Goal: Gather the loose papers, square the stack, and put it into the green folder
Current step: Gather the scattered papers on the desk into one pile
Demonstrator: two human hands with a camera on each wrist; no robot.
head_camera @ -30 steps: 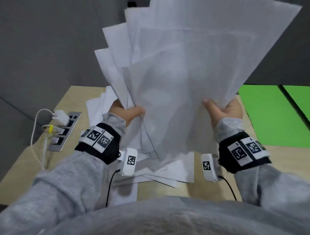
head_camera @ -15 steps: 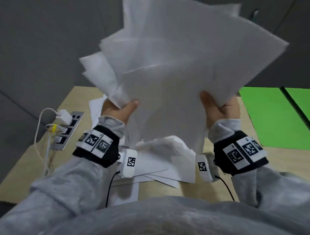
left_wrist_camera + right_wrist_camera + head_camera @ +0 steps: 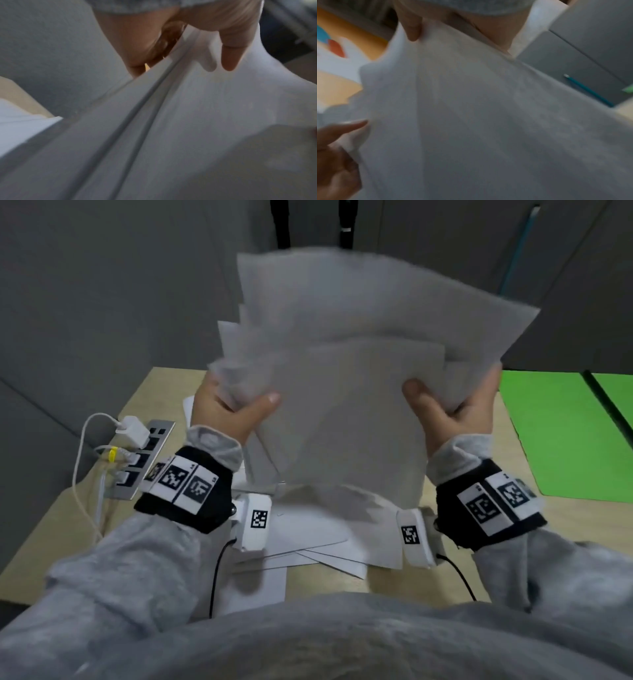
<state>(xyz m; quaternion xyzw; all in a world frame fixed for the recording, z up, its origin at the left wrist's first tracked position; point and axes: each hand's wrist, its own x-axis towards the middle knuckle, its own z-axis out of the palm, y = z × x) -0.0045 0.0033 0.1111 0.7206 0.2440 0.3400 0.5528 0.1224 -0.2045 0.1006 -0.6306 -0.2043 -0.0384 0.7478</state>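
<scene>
I hold a fanned stack of white papers [image 3: 356, 364] upright above the desk, its sheets uneven at the top. My left hand [image 3: 229, 409] grips the stack's left edge, thumb in front. My right hand [image 3: 452, 409] grips the right edge the same way. The left wrist view shows the sheet edges [image 3: 154, 108] with my thumb [image 3: 229, 54] pressed on them. The right wrist view is filled by the paper [image 3: 479, 115]. More loose sheets [image 3: 318, 529] lie on the desk below. The open green folder [image 3: 561, 433] lies flat at the right.
A power strip [image 3: 144, 460] with a white charger [image 3: 132, 431] and cables sits at the desk's left edge. Grey partition walls [image 3: 102, 285] stand behind the desk. The wooden desk top [image 3: 68, 525] shows at the left and near the front.
The held stack has dropped lower and tightened, its fanned sheets drawn closer together. Both hands shifted their grip up along the sides.
</scene>
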